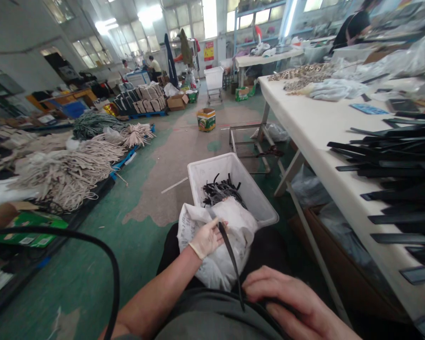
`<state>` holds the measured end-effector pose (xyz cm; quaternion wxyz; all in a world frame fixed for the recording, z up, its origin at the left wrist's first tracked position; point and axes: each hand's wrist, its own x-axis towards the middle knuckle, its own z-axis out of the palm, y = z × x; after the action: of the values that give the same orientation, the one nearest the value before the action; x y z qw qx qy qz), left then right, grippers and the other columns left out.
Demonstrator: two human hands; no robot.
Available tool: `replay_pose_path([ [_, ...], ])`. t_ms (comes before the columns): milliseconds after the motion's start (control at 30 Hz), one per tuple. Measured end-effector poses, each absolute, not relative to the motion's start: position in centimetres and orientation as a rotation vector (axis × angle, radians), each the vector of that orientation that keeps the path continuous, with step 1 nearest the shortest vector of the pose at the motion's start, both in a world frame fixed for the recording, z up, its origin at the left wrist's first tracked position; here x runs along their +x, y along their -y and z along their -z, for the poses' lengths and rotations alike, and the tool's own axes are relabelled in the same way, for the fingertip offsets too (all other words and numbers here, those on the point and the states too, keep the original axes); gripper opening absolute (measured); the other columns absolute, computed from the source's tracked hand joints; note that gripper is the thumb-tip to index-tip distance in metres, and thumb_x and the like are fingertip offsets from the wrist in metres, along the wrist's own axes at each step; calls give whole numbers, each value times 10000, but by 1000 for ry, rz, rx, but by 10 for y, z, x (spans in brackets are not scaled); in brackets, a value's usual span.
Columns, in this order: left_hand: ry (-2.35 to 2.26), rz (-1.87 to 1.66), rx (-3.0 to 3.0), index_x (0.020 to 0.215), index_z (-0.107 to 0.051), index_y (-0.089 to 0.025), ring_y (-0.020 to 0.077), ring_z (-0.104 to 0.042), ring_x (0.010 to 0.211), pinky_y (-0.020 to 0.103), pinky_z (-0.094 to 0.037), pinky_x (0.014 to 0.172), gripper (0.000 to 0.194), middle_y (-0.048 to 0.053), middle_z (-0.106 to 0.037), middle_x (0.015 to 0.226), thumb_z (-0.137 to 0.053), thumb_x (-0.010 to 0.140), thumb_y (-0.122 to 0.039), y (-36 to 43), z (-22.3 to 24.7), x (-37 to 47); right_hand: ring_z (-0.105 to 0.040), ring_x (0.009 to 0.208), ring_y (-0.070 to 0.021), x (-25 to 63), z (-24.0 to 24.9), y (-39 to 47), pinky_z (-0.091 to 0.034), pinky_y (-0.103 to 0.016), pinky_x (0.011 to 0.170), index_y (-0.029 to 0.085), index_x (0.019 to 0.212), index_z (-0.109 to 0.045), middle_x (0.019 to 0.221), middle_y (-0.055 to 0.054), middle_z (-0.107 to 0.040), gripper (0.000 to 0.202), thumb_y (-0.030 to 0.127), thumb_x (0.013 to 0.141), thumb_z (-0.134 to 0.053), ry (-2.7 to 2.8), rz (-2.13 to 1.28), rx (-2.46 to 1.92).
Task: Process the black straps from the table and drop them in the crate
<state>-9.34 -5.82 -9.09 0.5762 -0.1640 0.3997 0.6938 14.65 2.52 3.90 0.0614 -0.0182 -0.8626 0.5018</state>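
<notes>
A thin pale glove covers part of my left hand [208, 239], which is closed on the upper end of a dark strap [230, 252]. The strap hangs down towards my lap. My right hand [283, 293] is bare, with its fingers curled near the strap's lower end; dark material passes under them, and what they grip is hard to make out. Across my lap lies a white sack [226, 264], its top over the near edge of a white plastic bin [267, 205]. Inside the bin is a pile of short black straps [221, 189].
A long white table [304, 127] at the right bears many black straps [403, 174]. Beige straps [71, 170] lie piled on a pallet at the left. A metal frame [250, 144] and a yellow-green box [206, 120] stand beyond the bin. A black cable [109, 264] curves at the left.
</notes>
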Motion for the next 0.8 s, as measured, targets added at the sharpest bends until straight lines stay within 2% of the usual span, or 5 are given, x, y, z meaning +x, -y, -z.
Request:
replay_pose_path([
  [133, -909, -1576, -399, 907, -638, -143, 146, -675, 762, 284, -499, 769, 172, 23, -703, 795, -610, 869, -309, 56, 83, -86, -653, 948, -175, 134, -7, -23, -562, -261, 774, 332, 1392, -435, 1147, -77, -629, 501, 158, 923, -433, 2611, -1103, -167],
  [300, -932, -1564, -415, 911, -632, -145, 127, -664, 656, 265, -502, 659, 166, 13, -701, 764, -604, 875, -304, 60, 76, -86, -611, 1117, -232, 129, 17, -20, -531, -333, 907, 366, 1264, -582, 1316, -57, -587, 390, 209, 917, -497, 2695, -791, -24],
  [467, -958, -1555, -373, 926, -637, -139, 124, -657, 650, 253, -496, 616, 192, 23, -704, 789, -591, 878, -319, 66, 77, -86, -646, 1011, -198, 136, -1, -17, -541, -301, 860, 265, 1223, -612, 1194, -85, -666, 329, 195, 948, -445, 2715, -592, 244],
  [667, -909, -1382, -84, 1005, -655, -132, 165, -654, 738, 294, -512, 671, 271, 74, -698, 902, -535, 891, -346, 67, 76, -56, -598, 1110, -248, 102, 27, -37, -519, -407, 892, 246, 1081, -675, 1259, -101, -627, 356, 58, 855, -474, 2692, -587, -47],
  [800, -826, -1361, -12, 906, -666, -151, 219, -655, 807, 362, -513, 718, 273, 90, -680, 870, -492, 872, -359, 76, 79, -40, -533, 1221, -219, 76, 56, -47, -473, -392, 980, 218, 958, -676, 1310, -80, -600, 339, 8, 793, -467, 2649, -930, -94],
])
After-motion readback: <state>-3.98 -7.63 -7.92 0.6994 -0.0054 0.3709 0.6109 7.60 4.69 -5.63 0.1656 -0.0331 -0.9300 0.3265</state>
